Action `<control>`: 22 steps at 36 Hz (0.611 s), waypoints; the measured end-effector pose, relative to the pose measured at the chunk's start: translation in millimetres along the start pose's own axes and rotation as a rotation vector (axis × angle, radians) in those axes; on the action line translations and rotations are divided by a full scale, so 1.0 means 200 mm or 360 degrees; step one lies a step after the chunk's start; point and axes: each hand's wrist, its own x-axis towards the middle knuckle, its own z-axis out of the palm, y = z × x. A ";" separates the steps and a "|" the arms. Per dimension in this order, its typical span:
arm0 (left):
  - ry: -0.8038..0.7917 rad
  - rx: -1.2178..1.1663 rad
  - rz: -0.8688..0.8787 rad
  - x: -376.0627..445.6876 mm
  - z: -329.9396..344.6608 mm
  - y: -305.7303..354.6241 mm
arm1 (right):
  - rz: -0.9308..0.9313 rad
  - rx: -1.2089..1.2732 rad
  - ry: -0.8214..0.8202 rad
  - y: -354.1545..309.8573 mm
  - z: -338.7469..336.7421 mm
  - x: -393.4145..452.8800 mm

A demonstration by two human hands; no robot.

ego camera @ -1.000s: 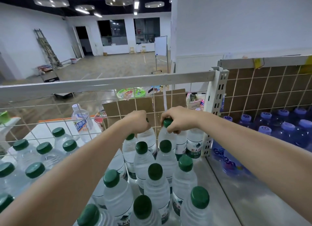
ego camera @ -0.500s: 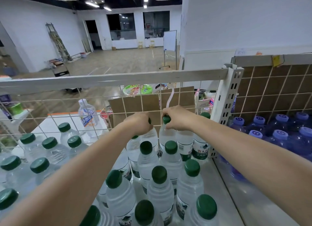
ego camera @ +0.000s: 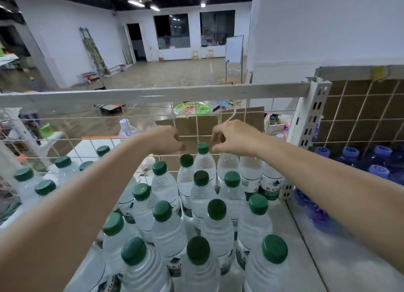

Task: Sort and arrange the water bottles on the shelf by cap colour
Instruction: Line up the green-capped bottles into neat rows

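Note:
Several clear water bottles with dark green caps stand packed on the white shelf. Both my hands hover at the back row, by the wire mesh. My left hand is loosely curled and holds nothing, just left of a green-capped bottle. My right hand has its fingers curled downward over another bottle, whose cap it hides, without gripping it. Blue bottles with light blue caps fill the bay to the right.
A wire mesh panel with cardboard behind it closes the shelf's back. A white perforated post divides the two bays. More green-capped bottles stand at the left. Bare shelf runs along the right of the bottles.
Both hands have let go of the bottle caps they gripped and have risen slightly above the back row. The view has shifted a little to the left.

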 end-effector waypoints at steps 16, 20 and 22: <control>-0.0476 0.0020 -0.0058 -0.14 0.10 -0.16 | -0.0213 0.0018 -0.0404 -0.28 0.15 0.11; -0.0400 0.0043 0.0083 -0.12 0.11 -0.17 | -0.0166 -0.0018 -0.0453 -0.30 0.18 0.14; -0.0375 0.0050 0.0147 -0.11 0.10 -0.19 | -0.0144 -0.0020 -0.0450 -0.32 0.18 0.15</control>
